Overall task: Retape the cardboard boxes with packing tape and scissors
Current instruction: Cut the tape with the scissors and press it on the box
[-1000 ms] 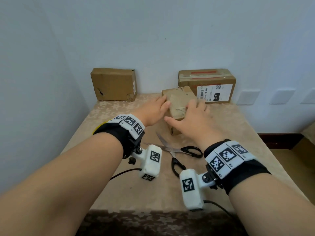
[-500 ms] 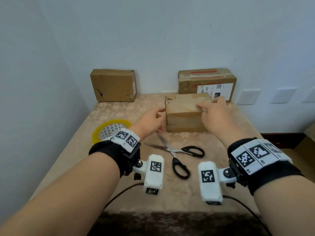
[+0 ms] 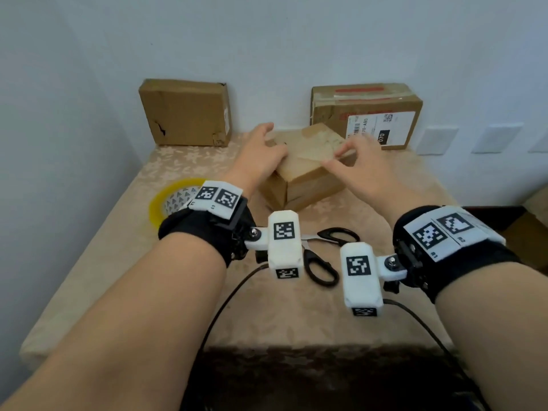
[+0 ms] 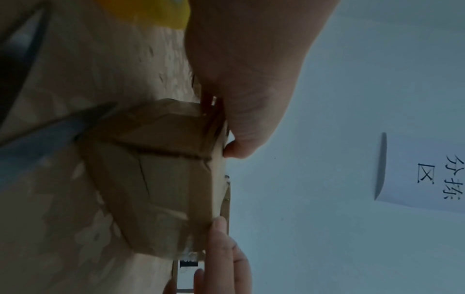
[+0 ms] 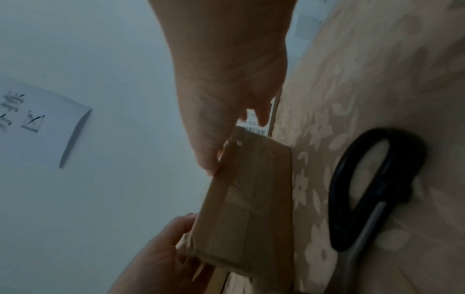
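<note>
A small worn cardboard box [image 3: 311, 161] stands mid-table with one corner turned toward me. My left hand [image 3: 264, 155] grips its left top edge, thumb on the near side [image 4: 236, 149]. My right hand [image 3: 358, 167] holds the right top edge, fingers curled over it and thumb on the front [image 5: 208, 165]. Old brown tape crosses the box's sides [image 5: 249, 208]. The black-handled scissors [image 3: 320, 262] lie open in front of the box, partly hidden by the wrist cameras. A yellow roll of packing tape [image 3: 175, 200] lies flat to the left, beside my left wrist.
Two more cardboard boxes lean on the back wall: a plain torn one [image 3: 185, 112] at the left and a labelled one [image 3: 364, 114] at the right. The table [image 3: 118, 277] has a beige flowered cloth. Walls close the left and back sides.
The small box has been turned from broadside to corner-first toward me. My left hand moved up onto its top left edge; my right hand shifted along the right edge.
</note>
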### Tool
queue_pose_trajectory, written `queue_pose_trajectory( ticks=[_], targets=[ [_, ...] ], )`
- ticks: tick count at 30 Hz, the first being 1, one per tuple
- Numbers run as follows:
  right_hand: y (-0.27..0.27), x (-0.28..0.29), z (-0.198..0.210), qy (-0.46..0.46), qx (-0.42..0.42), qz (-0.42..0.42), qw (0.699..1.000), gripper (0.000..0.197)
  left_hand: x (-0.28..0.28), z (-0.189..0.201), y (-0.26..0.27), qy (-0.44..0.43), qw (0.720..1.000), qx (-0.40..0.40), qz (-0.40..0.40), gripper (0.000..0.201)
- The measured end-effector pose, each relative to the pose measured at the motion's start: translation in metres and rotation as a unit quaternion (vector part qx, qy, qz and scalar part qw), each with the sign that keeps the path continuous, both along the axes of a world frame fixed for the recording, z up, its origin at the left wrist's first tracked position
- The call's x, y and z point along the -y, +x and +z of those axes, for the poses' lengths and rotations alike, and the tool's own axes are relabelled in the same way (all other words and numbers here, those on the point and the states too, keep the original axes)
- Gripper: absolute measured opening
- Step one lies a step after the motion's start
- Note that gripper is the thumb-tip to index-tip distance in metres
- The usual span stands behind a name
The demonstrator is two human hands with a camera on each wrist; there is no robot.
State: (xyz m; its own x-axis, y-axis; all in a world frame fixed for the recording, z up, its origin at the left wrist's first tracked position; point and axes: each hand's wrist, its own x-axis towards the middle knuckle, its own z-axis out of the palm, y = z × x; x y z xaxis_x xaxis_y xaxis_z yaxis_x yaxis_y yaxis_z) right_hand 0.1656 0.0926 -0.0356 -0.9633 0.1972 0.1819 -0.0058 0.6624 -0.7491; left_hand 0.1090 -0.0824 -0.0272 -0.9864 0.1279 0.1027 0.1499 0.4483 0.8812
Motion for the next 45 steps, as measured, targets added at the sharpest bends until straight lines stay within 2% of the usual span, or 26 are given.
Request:
queue_pose_trajectory(
  ticks=[3, 4, 6, 8, 10, 11, 13, 15, 17, 21, 29, 33, 39, 42, 45],
  targets=[
    [-0.007, 0.003, 0.006, 0.076, 0.011, -0.070, 0.995, 0.026, 0.008, -0.004, 0.000, -0.001, 1.000, 0.005, 0.014, 0.045],
    [-0.009, 0.006, 0.009, 0.071, -0.001, -0.072, 0.995, 0.021, 0.011, -0.003, 0.002, -0.019, 1.000, 0.000, 0.019, 0.041],
    [-0.007, 0.013, 0.012, -0.007, -0.004, -0.024, 1.000, 0.020, 0.017, -0.002, 0.006, -0.077, 0.996, -0.025, 0.024, 0.040],
    [0.001, 0.023, 0.013, -0.054, 0.038, 0.046, 0.997, 0.041, 0.020, 0.001, 0.012, -0.134, 0.989, -0.057, 0.025, 0.042],
    [0.005, 0.028, 0.012, 0.017, 0.068, 0.095, 0.993, 0.063, 0.022, 0.003, 0.017, -0.178, 0.980, -0.087, 0.021, 0.042],
    [0.007, 0.030, 0.012, 0.061, 0.066, 0.105, 0.990, 0.068, 0.022, 0.004, 0.019, -0.199, 0.974, -0.105, 0.017, 0.040],
    [0.009, 0.033, 0.011, 0.094, 0.054, 0.106, 0.988, 0.065, 0.021, 0.006, 0.025, -0.247, 0.958, -0.143, 0.012, 0.033],
    [0.007, 0.034, 0.010, 0.103, 0.047, 0.097, 0.989, 0.056, 0.017, 0.008, 0.030, -0.292, 0.939, -0.179, 0.011, 0.027],
    [0.004, 0.035, 0.009, 0.148, 0.033, 0.083, 0.985, 0.045, 0.013, 0.008, 0.031, -0.323, 0.924, -0.203, -0.007, 0.026],
    [-0.008, 0.033, 0.006, 0.151, -0.009, 0.073, 0.986, 0.033, 0.014, 0.007, 0.023, -0.313, 0.929, -0.175, -0.096, 0.032],
    [-0.003, 0.035, 0.012, 0.174, -0.050, 0.112, 0.977, 0.029, 0.013, 0.012, 0.017, -0.295, 0.932, -0.182, -0.102, 0.023],
    [-0.001, 0.038, 0.014, 0.167, -0.054, 0.106, 0.979, 0.031, 0.009, 0.015, 0.018, -0.327, 0.917, -0.210, -0.091, 0.018],
    [0.000, 0.040, 0.016, 0.150, -0.035, 0.097, 0.983, 0.036, -0.002, 0.027, 0.023, -0.424, 0.876, -0.217, -0.078, 0.013],
    [-0.001, 0.038, 0.015, 0.136, -0.034, 0.096, 0.985, 0.032, -0.003, 0.030, 0.026, -0.406, 0.891, -0.187, -0.076, 0.019],
    [-0.002, 0.035, 0.014, 0.121, -0.024, 0.096, 0.988, 0.029, 0.006, 0.030, 0.028, -0.328, 0.919, -0.206, -0.076, 0.016]
  ],
)
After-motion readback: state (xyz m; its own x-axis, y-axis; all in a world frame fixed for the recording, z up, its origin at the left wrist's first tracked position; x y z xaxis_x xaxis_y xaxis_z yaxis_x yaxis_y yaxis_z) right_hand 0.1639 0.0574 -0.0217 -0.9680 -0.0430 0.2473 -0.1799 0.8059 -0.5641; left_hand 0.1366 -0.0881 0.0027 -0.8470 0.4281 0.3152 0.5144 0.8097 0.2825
